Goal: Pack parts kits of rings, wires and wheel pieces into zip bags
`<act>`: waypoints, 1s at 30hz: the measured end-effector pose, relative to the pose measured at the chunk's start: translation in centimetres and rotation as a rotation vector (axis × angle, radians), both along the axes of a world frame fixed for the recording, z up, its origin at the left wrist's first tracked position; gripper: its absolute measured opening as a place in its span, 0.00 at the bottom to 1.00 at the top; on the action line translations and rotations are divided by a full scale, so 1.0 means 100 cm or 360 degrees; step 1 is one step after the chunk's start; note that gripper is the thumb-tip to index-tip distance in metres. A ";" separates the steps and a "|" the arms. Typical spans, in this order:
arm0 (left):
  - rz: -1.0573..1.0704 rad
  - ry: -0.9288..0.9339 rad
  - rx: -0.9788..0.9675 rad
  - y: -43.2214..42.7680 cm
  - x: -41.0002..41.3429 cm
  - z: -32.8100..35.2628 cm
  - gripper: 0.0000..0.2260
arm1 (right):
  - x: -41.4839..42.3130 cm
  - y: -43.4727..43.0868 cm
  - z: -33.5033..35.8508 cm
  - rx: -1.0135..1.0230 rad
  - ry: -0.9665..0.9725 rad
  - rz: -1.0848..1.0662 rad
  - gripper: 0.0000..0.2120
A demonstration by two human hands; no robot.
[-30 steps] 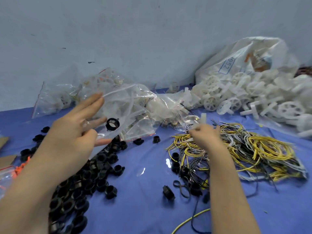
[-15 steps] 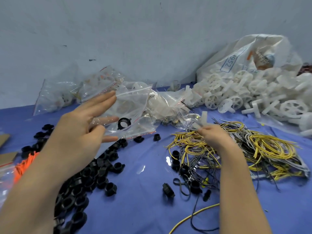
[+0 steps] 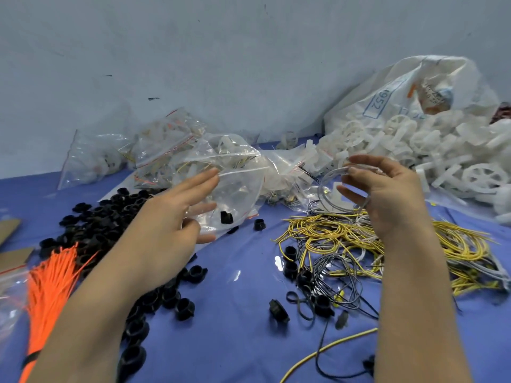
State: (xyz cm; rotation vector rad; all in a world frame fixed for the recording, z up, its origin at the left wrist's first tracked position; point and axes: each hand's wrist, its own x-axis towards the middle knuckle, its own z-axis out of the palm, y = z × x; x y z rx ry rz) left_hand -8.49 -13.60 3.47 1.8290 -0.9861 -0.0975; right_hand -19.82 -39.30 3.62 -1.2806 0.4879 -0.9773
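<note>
We are holding a clear zip bag (image 3: 243, 186) above the blue desk (image 3: 229, 344) with our left hand (image 3: 163, 230), pinching its wall between the index finger on top and the other fingers and thumb beneath, and one black ring (image 3: 226, 217) is sitting low inside it. Our right hand (image 3: 392, 200) is pinching a grey wire loop (image 3: 333, 172) just right of the bag's mouth, above the yellow wire tangle (image 3: 373, 239). The ring heap (image 3: 110, 219) is lying under our left arm, and the white wheel pieces (image 3: 448, 150) are lying far right.
</note>
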 end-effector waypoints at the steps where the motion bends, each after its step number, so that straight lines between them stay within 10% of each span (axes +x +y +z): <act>1: 0.0002 0.0001 -0.0005 0.001 0.000 0.000 0.33 | 0.000 -0.002 -0.003 -0.0003 0.0046 -0.0024 0.10; 9: 0.0009 0.0047 -0.0074 0.004 0.001 0.000 0.31 | -0.005 -0.045 -0.055 -0.0175 0.0874 -0.0563 0.12; 19: -0.0041 0.0044 -0.0152 0.018 0.013 0.000 0.35 | 0.002 -0.058 -0.069 -0.0513 0.1909 -0.0269 0.14; 30: -0.0188 -0.0018 -0.0238 0.018 0.023 -0.001 0.44 | -0.001 -0.065 -0.056 -0.1971 0.2096 0.0270 0.11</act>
